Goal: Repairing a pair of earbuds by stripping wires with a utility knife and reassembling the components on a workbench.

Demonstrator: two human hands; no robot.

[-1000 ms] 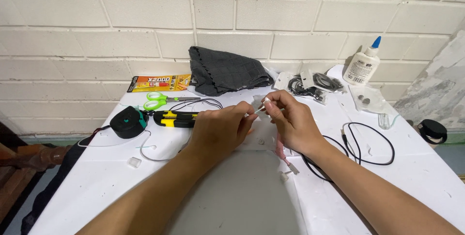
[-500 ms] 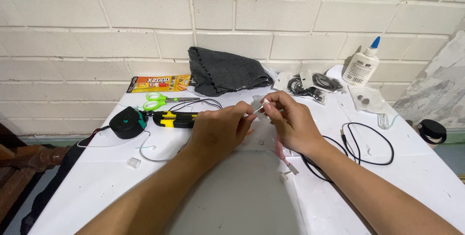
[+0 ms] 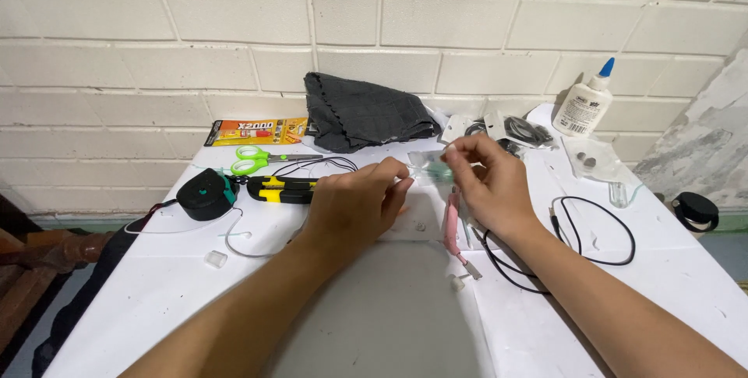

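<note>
Both my hands meet over the middle of the white table (image 3: 156,300). My right hand (image 3: 489,185) pinches a small clear plastic packet (image 3: 428,166) with something teal inside, held just above the tabletop. My left hand (image 3: 354,208) has its fingertips closed on the packet's near left edge. A pink slim tool (image 3: 450,224) lies on the table right under my right hand. A black cable loop (image 3: 594,231) lies beside my right wrist.
Along the brick wall lie a dark grey cloth (image 3: 362,117), an orange glue package (image 3: 253,131), a white glue bottle (image 3: 584,103) and small bags of parts (image 3: 586,161). Green scissors (image 3: 261,159), a yellow-black tool (image 3: 284,189) and a black round tape (image 3: 204,194) sit left.
My fingers have shifted slightly on the clear packet. Everything on the table lies as before.
</note>
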